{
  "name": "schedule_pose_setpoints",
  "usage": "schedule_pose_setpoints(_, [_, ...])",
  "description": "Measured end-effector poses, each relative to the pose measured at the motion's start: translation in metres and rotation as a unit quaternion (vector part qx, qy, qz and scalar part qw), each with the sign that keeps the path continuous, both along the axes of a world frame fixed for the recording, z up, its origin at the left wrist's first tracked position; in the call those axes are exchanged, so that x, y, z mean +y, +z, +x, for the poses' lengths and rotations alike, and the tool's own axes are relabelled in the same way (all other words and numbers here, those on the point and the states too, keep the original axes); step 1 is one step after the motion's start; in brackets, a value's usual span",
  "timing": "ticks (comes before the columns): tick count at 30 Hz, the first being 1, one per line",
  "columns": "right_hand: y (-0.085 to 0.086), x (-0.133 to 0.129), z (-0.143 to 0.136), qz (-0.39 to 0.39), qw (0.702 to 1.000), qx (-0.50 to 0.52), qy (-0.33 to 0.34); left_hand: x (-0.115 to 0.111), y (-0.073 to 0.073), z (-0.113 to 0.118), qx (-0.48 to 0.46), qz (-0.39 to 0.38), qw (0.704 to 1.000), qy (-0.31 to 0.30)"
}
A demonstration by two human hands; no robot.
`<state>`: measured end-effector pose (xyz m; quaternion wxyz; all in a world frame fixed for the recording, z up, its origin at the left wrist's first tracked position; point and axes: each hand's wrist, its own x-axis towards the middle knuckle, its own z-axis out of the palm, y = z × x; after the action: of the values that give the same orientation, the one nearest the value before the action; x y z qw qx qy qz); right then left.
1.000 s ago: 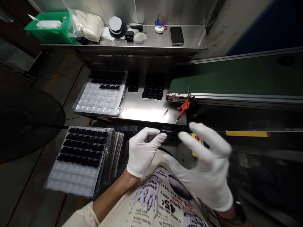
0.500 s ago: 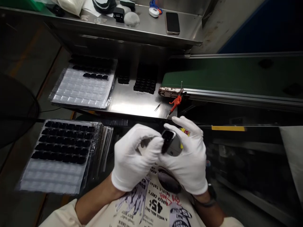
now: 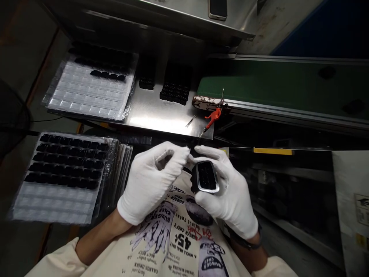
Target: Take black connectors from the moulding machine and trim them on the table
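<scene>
Grasping a black, rounded-rectangular part with a shiny rim (image 3: 206, 177) in the white-gloved right hand (image 3: 227, 192), over a printed cream shirt (image 3: 178, 240). Pinching with the white-gloved left hand (image 3: 152, 181) just beside; cannot tell whether around anything. Facing a steel table (image 3: 152, 119) bearing slim silver tweezers (image 3: 190, 121).

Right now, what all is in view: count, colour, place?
Rimmed part: one, black with silvery rim, lower centre, held
Table: one, silvery, centre
Far tray: one, whitish, left on table, holding black parts
Near tray: one, whitish, lower left, five rows of black parts
Part groups: two, black, mid-table
Tweezers: one, silvery, near right on table
Conveyor: one, green belt, right
Trigger tool: one, orange, at conveyor's end
Shelf: one, silvery, top
Phone: one, black, on shelf
Strip: one, yellow, right
Shirt: one, cream, bottom
Left hand: one, white glove, fingertips pinched, lower centre
Right hand: one, white glove, gripping rimmed part
</scene>
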<state>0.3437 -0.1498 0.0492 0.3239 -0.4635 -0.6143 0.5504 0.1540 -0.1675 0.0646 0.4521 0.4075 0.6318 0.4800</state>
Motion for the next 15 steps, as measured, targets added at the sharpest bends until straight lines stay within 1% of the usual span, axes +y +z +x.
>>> schedule_pose_setpoints(7, [-0.001, 0.003, 0.004, -0.076, 0.995, 0.060, 0.029, -0.002, -0.003, 0.001, -0.017, -0.021, 1.000, 0.011])
schedule_pose_setpoints(12, [-0.005, 0.008, 0.011, -0.090, 0.989, 0.099, 0.069, -0.001, -0.004, 0.003, -0.036, -0.029, 0.999, 0.011])
schedule_pose_setpoints(15, [-0.010, 0.010, 0.015, -0.097, 0.986, 0.116, 0.073, 0.002, -0.007, 0.005, -0.060, -0.044, 0.997, 0.006])
